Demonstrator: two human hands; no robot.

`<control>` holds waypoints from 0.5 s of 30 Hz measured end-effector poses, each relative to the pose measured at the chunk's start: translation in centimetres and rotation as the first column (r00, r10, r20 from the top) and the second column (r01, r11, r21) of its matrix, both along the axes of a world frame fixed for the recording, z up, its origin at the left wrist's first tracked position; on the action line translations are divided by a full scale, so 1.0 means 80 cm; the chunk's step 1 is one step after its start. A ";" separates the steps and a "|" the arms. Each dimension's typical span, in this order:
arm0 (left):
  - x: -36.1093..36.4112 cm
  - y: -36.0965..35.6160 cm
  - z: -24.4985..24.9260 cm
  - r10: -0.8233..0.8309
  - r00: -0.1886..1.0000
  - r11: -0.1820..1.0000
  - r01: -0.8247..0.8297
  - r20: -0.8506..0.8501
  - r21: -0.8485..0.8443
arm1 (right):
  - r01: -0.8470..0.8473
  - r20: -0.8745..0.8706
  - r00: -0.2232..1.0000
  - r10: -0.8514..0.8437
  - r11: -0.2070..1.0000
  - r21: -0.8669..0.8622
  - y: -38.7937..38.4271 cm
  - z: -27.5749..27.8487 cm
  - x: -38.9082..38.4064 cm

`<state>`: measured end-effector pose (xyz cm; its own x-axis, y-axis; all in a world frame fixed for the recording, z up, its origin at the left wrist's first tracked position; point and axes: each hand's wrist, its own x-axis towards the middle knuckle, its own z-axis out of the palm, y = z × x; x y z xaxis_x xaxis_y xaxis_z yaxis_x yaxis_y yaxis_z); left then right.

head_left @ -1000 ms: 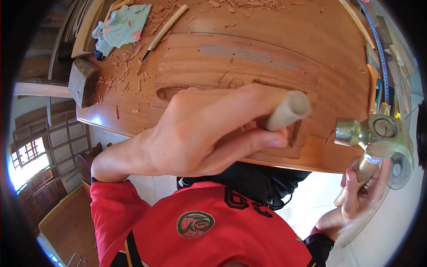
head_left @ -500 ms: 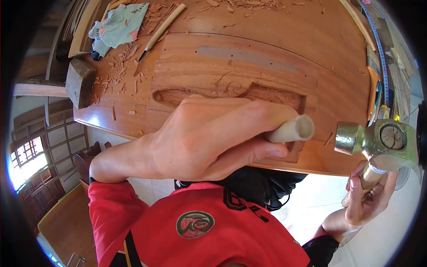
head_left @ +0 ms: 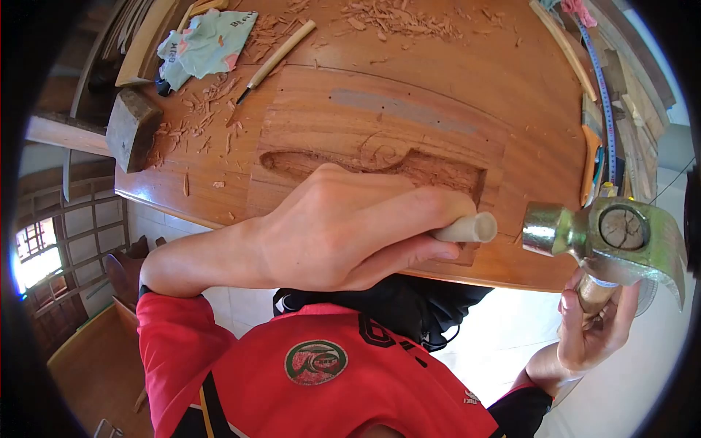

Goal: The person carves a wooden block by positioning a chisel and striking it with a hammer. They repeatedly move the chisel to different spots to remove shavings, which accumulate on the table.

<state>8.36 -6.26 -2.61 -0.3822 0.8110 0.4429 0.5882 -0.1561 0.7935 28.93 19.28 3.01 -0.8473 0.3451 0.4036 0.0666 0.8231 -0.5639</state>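
My left hand [head_left: 328, 230] is closed around the pale wooden handle of a chisel [head_left: 478, 228], its butt end pointing right. The hand hides the chisel's blade. Beneath it lies a wooden board [head_left: 307, 109] with a curling carved outline and a sunken recess [head_left: 445, 173]. In my right hand [head_left: 595, 328] is a claw hammer [head_left: 584, 237], gripped by its handle just under the head. The hammer's round face points at the chisel's end, with a small gap between them.
Another carving tool [head_left: 276, 62] with a pale handle lies beyond the board, near wood shavings [head_left: 398, 20] and a printed cloth [head_left: 208, 51]. A wooden mallet [head_left: 131, 130] rests at the left edge of the table. A blue measuring tape [head_left: 607, 109] and wood strips line the right side.
The hammer and my right hand have shifted a little left, along with my left hand and the chisel's end. The whole view has also moved slightly.
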 end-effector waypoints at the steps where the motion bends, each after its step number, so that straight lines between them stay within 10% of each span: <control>1: 0.000 0.000 0.002 -0.001 1.000 1.000 0.001 -0.018 -0.024 | -0.034 0.005 0.999 0.034 0.999 0.026 0.002 0.005 -0.002; 7: 0.011 0.000 0.003 0.065 0.990 0.997 -0.069 -0.128 -0.029 | 0.047 -0.080 0.996 -0.050 0.998 -0.039 -0.012 0.029 0.000; 12: 0.011 -0.002 0.016 0.029 0.976 0.998 -0.039 -0.215 -0.042 | -0.285 0.214 0.952 0.219 0.889 0.358 -0.018 0.082 -0.008; 15: 0.010 0.000 0.017 0.005 0.975 1.000 -0.011 -0.220 -0.028 | -0.135 0.175 0.979 0.103 0.974 0.183 -0.035 0.085 0.001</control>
